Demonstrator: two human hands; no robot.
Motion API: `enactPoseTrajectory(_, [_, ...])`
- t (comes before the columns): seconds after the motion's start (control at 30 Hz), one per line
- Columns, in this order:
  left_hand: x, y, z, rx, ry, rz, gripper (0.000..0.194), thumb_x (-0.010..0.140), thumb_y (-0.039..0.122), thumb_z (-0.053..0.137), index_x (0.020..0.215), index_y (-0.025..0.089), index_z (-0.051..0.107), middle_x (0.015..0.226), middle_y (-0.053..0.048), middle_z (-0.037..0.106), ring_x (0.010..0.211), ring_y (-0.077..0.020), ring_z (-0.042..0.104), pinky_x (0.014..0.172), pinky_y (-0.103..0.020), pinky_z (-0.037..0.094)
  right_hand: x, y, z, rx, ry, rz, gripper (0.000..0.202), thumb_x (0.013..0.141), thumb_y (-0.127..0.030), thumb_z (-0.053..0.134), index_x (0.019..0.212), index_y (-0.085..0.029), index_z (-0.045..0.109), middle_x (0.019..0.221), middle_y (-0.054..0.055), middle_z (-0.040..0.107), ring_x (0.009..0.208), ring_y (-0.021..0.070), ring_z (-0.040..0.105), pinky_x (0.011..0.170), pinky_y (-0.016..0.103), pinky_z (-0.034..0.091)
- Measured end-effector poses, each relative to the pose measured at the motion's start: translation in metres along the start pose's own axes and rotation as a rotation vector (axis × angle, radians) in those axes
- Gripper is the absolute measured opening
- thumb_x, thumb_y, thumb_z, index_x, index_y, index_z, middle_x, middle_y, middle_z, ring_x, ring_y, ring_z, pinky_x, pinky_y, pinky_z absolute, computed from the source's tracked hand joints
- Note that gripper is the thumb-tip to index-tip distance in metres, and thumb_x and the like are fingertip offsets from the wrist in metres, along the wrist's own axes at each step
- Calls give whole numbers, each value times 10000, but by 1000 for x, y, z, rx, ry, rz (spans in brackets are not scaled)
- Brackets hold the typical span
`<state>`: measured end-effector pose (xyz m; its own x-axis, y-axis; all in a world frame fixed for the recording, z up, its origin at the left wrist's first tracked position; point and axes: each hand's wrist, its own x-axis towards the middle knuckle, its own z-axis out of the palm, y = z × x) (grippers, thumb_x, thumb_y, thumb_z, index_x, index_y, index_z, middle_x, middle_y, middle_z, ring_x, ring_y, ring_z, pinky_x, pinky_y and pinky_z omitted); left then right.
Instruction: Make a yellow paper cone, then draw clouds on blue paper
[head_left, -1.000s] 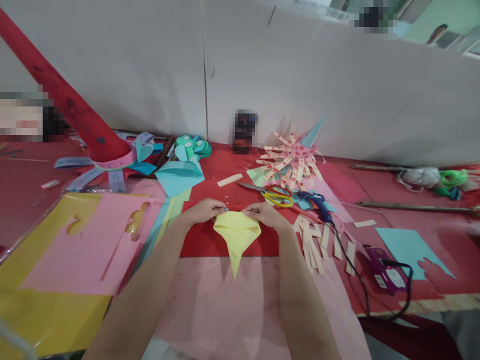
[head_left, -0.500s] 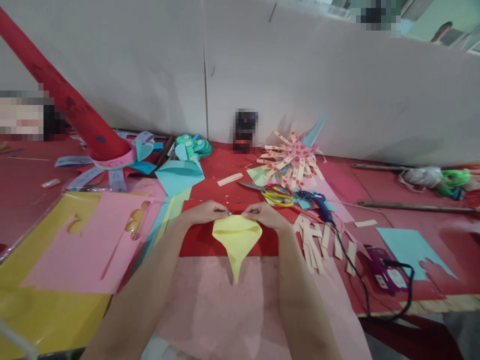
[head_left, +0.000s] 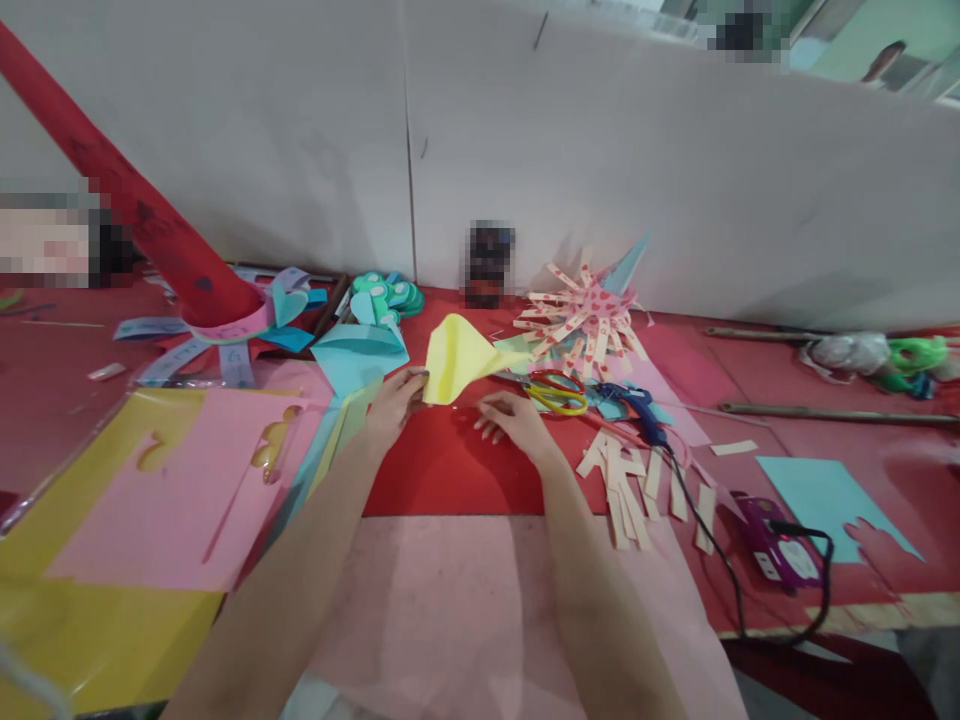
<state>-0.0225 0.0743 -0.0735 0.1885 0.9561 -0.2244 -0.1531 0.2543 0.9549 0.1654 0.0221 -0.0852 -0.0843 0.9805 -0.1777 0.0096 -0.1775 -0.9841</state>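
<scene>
Pinched in my left hand (head_left: 400,403) is the edge of a yellow paper piece (head_left: 455,362), its narrow point aimed right. My right hand (head_left: 510,422) hovers apart from it, fingers spread and holding nothing. Beneath both hands lies a red sheet (head_left: 457,470) on a pale pink sheet (head_left: 442,600). Beyond my right hand are scissors with yellow and red handles (head_left: 559,398) and a blue glue gun (head_left: 641,412). A folded blue paper piece (head_left: 360,352) rests behind my left hand.
Cream paper strips (head_left: 626,495) and a purple power box (head_left: 780,545) with a black cord lie right. Pink paper (head_left: 172,480) covers the left side. A red cone (head_left: 135,200) and a spiky paper ornament (head_left: 592,310) stand near the white wall (head_left: 262,120).
My right hand has let go of the yellow paper. My left hand has lifted and turned it, so its point has swung from downward to rightward.
</scene>
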Motion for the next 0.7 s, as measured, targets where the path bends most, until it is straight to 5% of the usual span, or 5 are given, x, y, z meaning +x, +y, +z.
enactPoseTrajectory(0.1, [-2, -4, 9, -39, 83, 34, 204, 677, 327, 543, 820, 194, 485, 707, 14, 589, 662, -117, 583, 620, -241, 463, 0, -2, 18, -89, 4, -67, 354, 660, -438, 627, 891, -176, 571, 666, 18, 640, 487, 107, 540, 407, 205, 397])
enactPoseTrajectory(0.23, [-12, -14, 27, -59, 74, 64, 229, 635, 322, 614, 778, 177, 511, 774, 3, 619, 747, -142, 603, 742, -297, 472, 2, -2, 33, -123, 148, -136, 423, 615, -424, 671, 947, -168, 616, 841, 51, 657, 740, 172, 597, 631, 272, 468])
enactPoseTrajectory(0.37, [-19, -18, 37, -58, 25, 97, 262, 617, 365, 648, 735, 167, 524, 742, 1, 634, 755, -157, 611, 801, -330, 464, 6, 1, 32, -38, 259, -89, 350, 667, -460, 606, 782, -130, 630, 573, 17, 581, 484, 126, 508, 457, 254, 404])
enactPoseTrajectory(0.47, [-20, -16, 38, -8, 11, 106, 300, 580, 399, 674, 694, 161, 530, 711, 2, 627, 743, -164, 607, 771, -328, 475, 7, 3, 28, 73, 296, -110, 324, 668, -464, 603, 702, -142, 596, 491, -27, 508, 384, 76, 396, 371, 223, 326])
enactPoseTrajectory(0.7, [-19, -11, 35, 88, -95, 61, 329, 611, 431, 645, 742, 137, 576, 596, 6, 585, 534, -129, 539, 510, -257, 457, 7, 4, 26, 211, 201, -170, 261, 636, -416, 651, 637, -166, 578, 518, -36, 533, 435, 83, 436, 380, 209, 337])
